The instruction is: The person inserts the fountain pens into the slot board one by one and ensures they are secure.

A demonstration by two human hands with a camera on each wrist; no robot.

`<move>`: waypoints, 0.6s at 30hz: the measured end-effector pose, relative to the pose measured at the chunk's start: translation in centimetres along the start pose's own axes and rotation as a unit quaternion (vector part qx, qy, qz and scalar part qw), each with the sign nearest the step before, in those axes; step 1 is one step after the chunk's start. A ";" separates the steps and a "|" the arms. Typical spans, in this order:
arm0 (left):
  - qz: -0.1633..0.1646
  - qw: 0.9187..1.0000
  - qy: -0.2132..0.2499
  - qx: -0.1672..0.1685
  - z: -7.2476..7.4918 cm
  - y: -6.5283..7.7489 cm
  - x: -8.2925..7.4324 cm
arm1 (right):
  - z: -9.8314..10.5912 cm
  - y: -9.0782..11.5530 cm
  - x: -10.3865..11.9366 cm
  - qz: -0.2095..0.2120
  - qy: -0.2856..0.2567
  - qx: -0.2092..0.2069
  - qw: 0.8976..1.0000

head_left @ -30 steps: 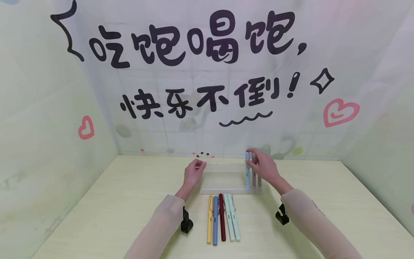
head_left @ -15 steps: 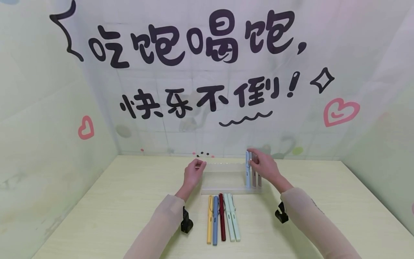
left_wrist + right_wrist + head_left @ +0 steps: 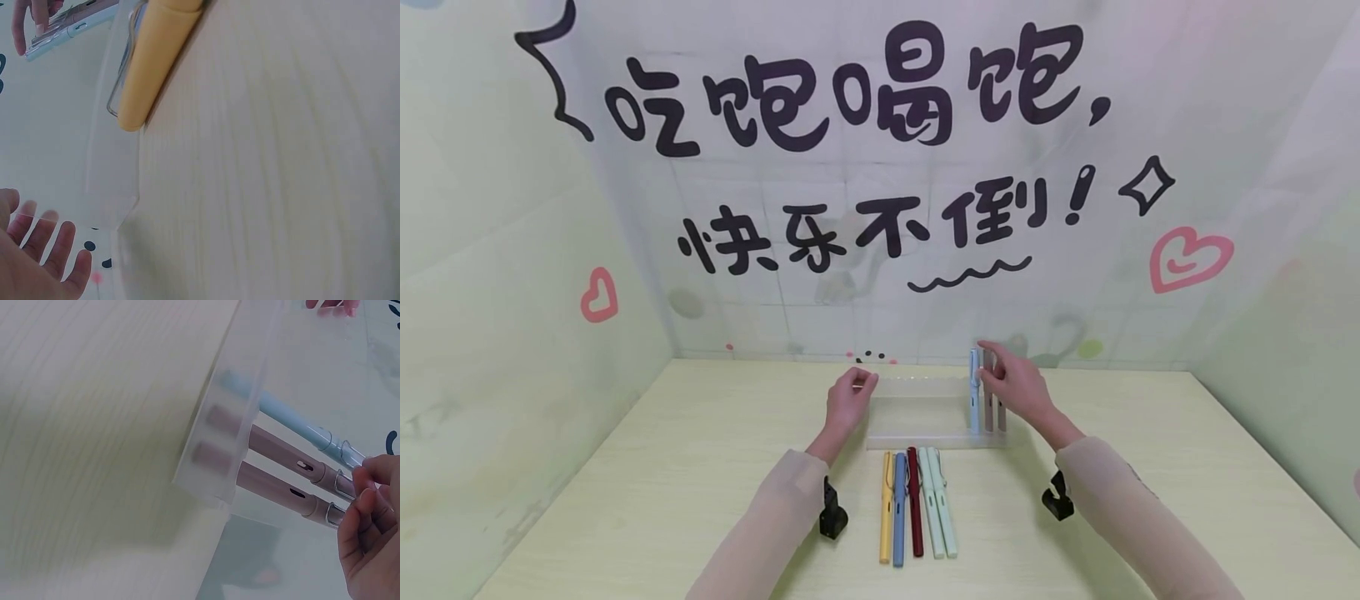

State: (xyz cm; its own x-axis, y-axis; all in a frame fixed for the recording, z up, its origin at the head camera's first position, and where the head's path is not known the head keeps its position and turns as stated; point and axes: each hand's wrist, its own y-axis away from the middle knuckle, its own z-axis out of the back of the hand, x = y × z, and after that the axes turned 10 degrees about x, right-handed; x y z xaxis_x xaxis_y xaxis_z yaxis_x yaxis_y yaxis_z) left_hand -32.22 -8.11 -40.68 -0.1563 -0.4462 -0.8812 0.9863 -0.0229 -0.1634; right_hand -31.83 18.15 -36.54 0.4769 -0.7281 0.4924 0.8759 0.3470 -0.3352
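Observation:
A translucent pen rack (image 3: 917, 442) stands at the back of the table. My left hand (image 3: 850, 400) grips its left edge; in the left wrist view the fingers (image 3: 59, 250) show through and beside the clear panel. A light blue pen (image 3: 974, 400) stands upright near the rack's right end, beside two mauve pens (image 3: 275, 481). My right hand (image 3: 1017, 387) is at the tops of these pens, index finger stretched out and thumb apart from it. In the right wrist view its fingertips (image 3: 375, 467) overlap the light blue pen's cap end.
In front of the rack lies a row of pens: yellow (image 3: 887, 508), blue (image 3: 899, 512), dark red (image 3: 915, 504) and two pale mint pens (image 3: 937, 504). A printed backdrop (image 3: 880, 325) rises right behind the rack.
The right hand's fingers have loosened from the light blue pen and shifted slightly right and up. The pen stays upright in the rack. The left hand has not moved.

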 end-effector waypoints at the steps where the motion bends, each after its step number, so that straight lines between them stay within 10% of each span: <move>1: 0.000 1.000 -0.002 0.000 0.0 0.0 0.0 | 0.0 0.1 0.0 0.002 -0.001 -0.004 1.000; 18: -0.009 1.000 -0.006 -0.002 0.1 0.1 -0.2 | -1.7 2.5 0.1 0.034 -0.025 0.001 0.999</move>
State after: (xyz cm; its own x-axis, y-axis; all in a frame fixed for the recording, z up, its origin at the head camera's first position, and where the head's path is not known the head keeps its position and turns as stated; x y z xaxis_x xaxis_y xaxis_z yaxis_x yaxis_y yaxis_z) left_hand -32.10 -8.10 -40.52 -0.1740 -0.4567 -0.8725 0.9830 -0.0281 -0.1813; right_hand -29.74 17.96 -38.65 0.5384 -0.6724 0.5080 0.8414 0.3956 -0.3682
